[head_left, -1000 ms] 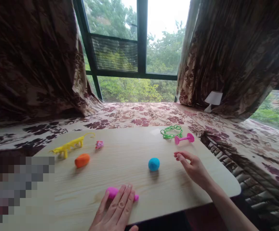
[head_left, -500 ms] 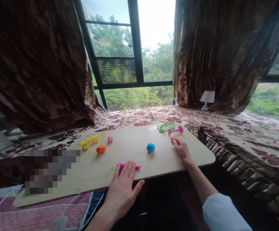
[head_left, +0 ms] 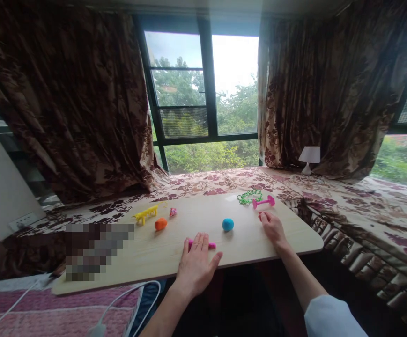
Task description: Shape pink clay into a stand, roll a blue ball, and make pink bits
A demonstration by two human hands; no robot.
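Note:
My left hand lies flat on a pink clay roll near the table's front edge. Its fingers are stretched out, and both ends of the roll stick out beside them. Further right, my right hand is closed and rests on the table. A tiny reddish spot shows at its fingertips, too small to name. Just beyond it lies a pink dumbbell-shaped piece, apart from the fingers. Between my hands sits a blue clay ball.
Left of my hands stand an orange clay lump, a small pink figure and a yellow four-legged animal. Green linked rings lie at the back of the wooden table. A white lamp stands on the ledge behind.
The view has tilted up and turned left, so everything sits further right and lower. My left hand and the pink roll have shifted slightly away from me. My right hand stays in place.

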